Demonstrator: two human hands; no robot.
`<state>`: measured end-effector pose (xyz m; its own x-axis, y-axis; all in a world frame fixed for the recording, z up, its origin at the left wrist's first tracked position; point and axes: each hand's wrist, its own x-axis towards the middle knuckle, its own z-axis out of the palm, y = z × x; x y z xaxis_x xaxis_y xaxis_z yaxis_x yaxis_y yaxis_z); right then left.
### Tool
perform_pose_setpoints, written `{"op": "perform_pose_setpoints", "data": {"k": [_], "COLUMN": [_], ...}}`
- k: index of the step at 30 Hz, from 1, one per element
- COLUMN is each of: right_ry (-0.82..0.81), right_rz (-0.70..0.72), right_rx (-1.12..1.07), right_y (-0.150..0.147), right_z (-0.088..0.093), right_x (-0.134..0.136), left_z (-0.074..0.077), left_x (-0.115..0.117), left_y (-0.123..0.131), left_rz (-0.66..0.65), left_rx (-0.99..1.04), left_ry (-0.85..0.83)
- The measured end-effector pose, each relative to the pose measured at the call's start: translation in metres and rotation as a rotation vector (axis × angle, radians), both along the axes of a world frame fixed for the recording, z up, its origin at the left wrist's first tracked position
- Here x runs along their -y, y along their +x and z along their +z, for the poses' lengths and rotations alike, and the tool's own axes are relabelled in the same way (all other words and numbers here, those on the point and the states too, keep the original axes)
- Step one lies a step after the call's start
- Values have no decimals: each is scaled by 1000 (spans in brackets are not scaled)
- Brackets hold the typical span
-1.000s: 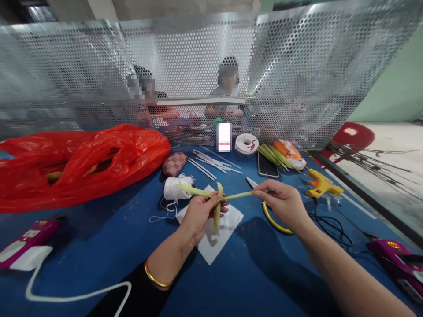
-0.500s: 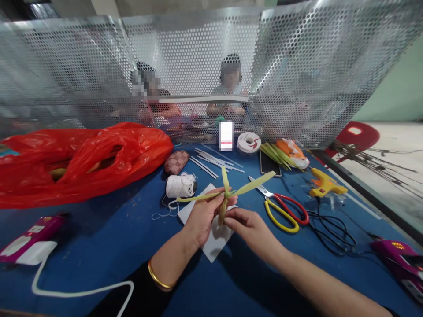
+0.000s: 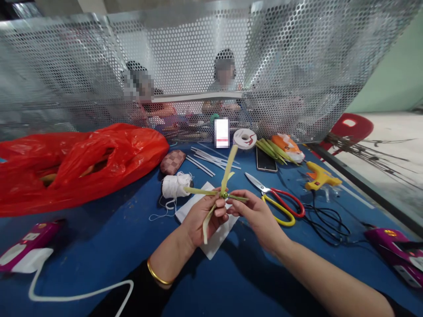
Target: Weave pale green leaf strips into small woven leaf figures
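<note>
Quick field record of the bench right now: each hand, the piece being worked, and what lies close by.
left hand: pinches the knotted green leaf strips at their crossing
right hand: fingertips on the same knot, from the right
under hands: white paper sheet on the blue table
right of hands: red-and-yellow-handled scissors, yellow glue gun
left of hands: white thread spool

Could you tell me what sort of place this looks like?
Probably a shared craft workshop: a glue gun, scissors and leaf strips lie on a blue table, fenced by a perforated metal screen.

A craft workshop: glue gun at 2 o'clock, scissors, thread on a blue counter, mesh screen at 12.
</note>
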<state>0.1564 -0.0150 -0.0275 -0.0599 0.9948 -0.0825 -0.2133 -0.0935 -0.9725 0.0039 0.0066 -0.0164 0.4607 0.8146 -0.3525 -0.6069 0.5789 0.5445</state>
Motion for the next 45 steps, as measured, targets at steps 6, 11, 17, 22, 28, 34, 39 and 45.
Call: {"op": "perform_pose_setpoints", "data": {"k": [6,11,17,22,28,34,39,45], "right_ry": [1,13,-12,6,5,25,-4,56], "right_rz": [-53,-117,-111,-111,-100,-113,-80,-92], "right_rx": [-6,70,106,90,48,107,27,78], "right_y": [1,1,-2,2,3,-1,2,7], "right_z": [2,4,5,7,6,6,2,3], "right_x": [2,3,6,3,3,4,1,-3], "left_z": [-4,-3,-4,-7,-11,-11,-9,-6], "left_x": [6,11,16,15,12,10,9,10], "left_y": [5,9,18,19,17,17,15,14], "left_rz": [-71,-77,65,54,92,154,75,118], "left_rx": [-40,-76,-242,-190,-202,-219,-189,-380], "left_ry": [13,62,167,157,171,140,136,256]}}
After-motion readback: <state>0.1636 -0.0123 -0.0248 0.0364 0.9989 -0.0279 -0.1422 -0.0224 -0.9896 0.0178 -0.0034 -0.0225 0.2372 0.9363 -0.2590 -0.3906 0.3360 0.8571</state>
